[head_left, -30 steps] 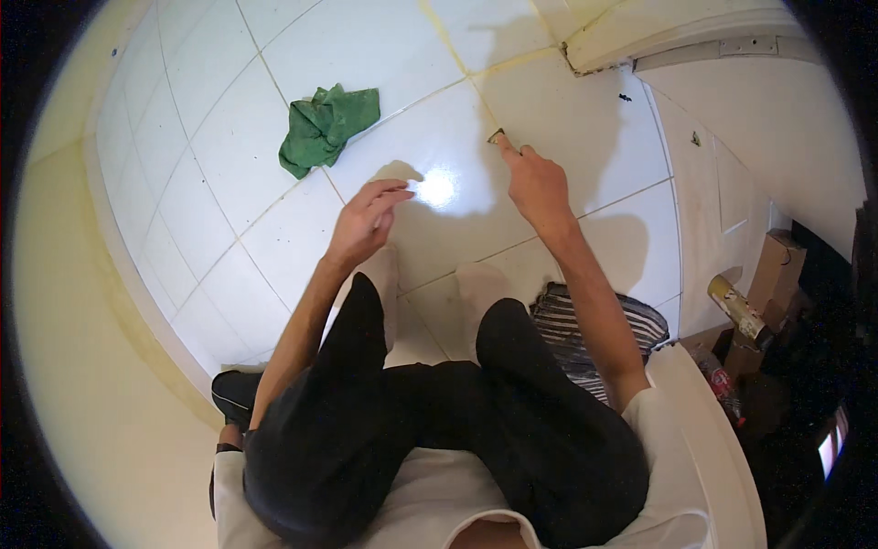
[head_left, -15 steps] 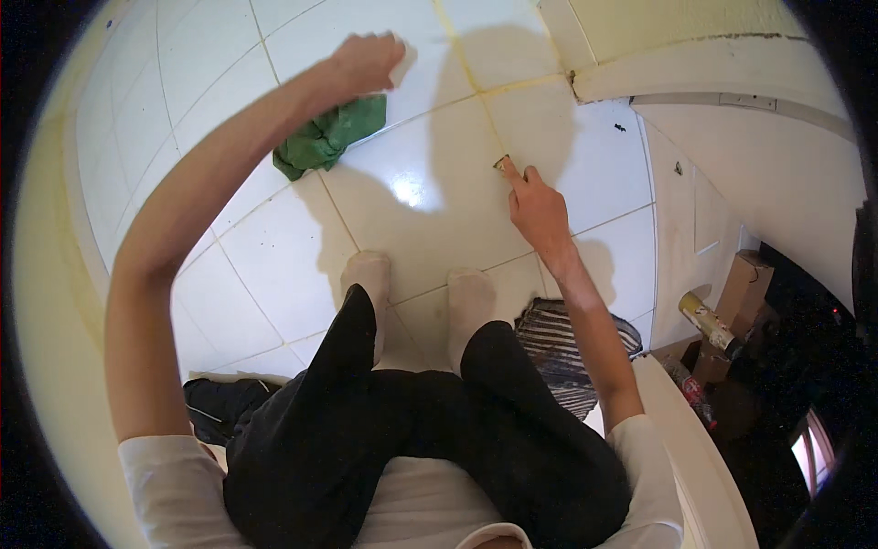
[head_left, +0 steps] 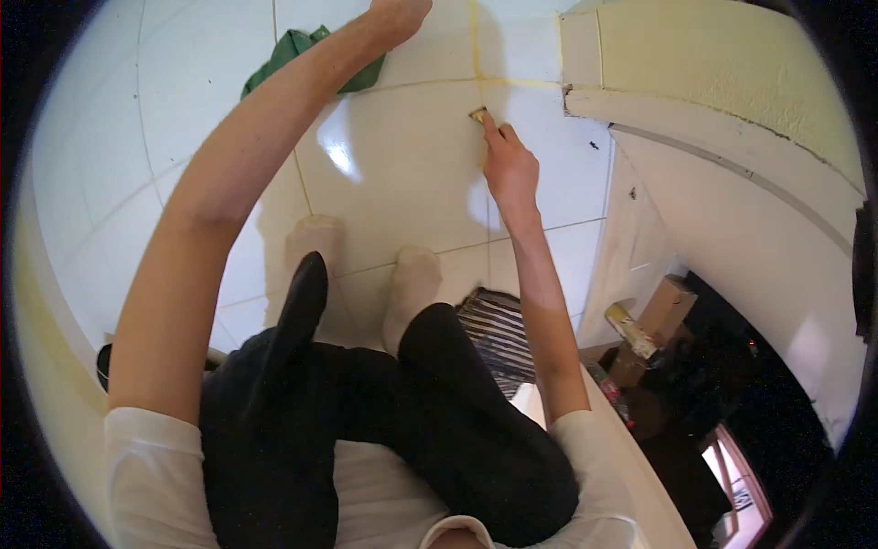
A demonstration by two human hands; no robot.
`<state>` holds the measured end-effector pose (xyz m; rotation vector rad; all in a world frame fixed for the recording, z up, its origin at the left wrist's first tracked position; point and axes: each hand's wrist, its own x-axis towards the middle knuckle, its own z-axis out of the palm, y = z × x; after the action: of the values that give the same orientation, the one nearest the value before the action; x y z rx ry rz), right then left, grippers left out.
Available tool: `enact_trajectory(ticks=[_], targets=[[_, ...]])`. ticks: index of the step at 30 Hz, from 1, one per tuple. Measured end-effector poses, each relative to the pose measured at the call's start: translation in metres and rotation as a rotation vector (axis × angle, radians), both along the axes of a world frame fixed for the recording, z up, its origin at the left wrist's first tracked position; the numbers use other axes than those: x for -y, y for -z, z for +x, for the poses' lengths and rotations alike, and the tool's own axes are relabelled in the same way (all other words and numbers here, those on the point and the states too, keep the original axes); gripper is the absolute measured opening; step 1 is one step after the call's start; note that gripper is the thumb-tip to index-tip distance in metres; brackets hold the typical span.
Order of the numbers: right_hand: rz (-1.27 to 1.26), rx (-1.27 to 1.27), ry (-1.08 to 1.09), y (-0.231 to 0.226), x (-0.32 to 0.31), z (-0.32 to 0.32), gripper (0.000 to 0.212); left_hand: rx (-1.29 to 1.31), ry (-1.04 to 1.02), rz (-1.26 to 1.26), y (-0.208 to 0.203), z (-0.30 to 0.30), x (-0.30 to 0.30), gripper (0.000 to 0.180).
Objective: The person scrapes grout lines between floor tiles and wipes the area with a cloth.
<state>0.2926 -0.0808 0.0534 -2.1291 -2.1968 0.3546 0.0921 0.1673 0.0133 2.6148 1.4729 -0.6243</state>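
Note:
My right hand [head_left: 512, 174] is closed round a small flat scraper-like tool [head_left: 478, 115], its working end at the floor tile close to a yellowish grout line. The forefinger stretches along it; its exact kind is too small to tell. At the upper edge my left hand [head_left: 402, 20] hovers or rests over the tiles with curled fingers, partly cut off by the frame. Whatever it may hold is hidden. Beneath and beside my left forearm lies a crumpled green cloth [head_left: 364, 76] on the white tiled floor [head_left: 402, 146].
A striped mat [head_left: 494, 334] lies beside my right leg. To the right stand a cream wall edge [head_left: 704, 119], a cardboard box [head_left: 663, 316] and a yellowish cylinder [head_left: 631, 331] on its side. My socked feet [head_left: 412, 284] are on the tiles. A small dark speck [head_left: 594, 145] shows near the wall.
The whole view has shifted, with floor and wall things now further left. My right hand has moved the tool up along the grout line, nearer the tile corner. My left hand sits further forward.

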Motion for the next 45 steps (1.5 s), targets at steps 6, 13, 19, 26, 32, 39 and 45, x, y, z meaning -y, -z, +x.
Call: enact_trajectory(ticks=[6, 13, 19, 26, 32, 39, 45], targets=[[-0.098, 0.001, 0.024, -0.001, -0.04, -0.014, 0.039, 0.096, -0.038, 0.056, 0.028, 0.004, -0.009, 0.022], [-0.223, -0.103, 0.095, -0.026, -0.017, -0.013, 0.036, 0.148, 0.002, 0.088, 0.022, -0.023, -0.001, 0.022], [0.015, -0.526, 0.339, -0.031, 0.036, 0.03, 0.036, 0.55, 0.028, -0.02, -0.026, -0.098, 0.037, 0.048], [0.023, -0.664, 0.629, 0.001, 0.104, 0.071, 0.037, 0.371, 0.221, 0.171, -0.038, -0.162, 0.115, 0.07], [0.128, -0.69, 0.702, -0.004, 0.105, 0.071, 0.038, 0.589, 0.289, 0.004, -0.029, -0.143, 0.109, 0.067], [0.217, -0.735, 0.768, -0.017, 0.101, 0.076, 0.037, 0.954, 0.636, -0.251, -0.052, 0.017, 0.237, 0.031], [0.225, -0.75, 0.816, -0.016, 0.115, 0.087, 0.037, 0.584, 0.91, 0.012, -0.012, 0.065, 0.318, 0.042]])
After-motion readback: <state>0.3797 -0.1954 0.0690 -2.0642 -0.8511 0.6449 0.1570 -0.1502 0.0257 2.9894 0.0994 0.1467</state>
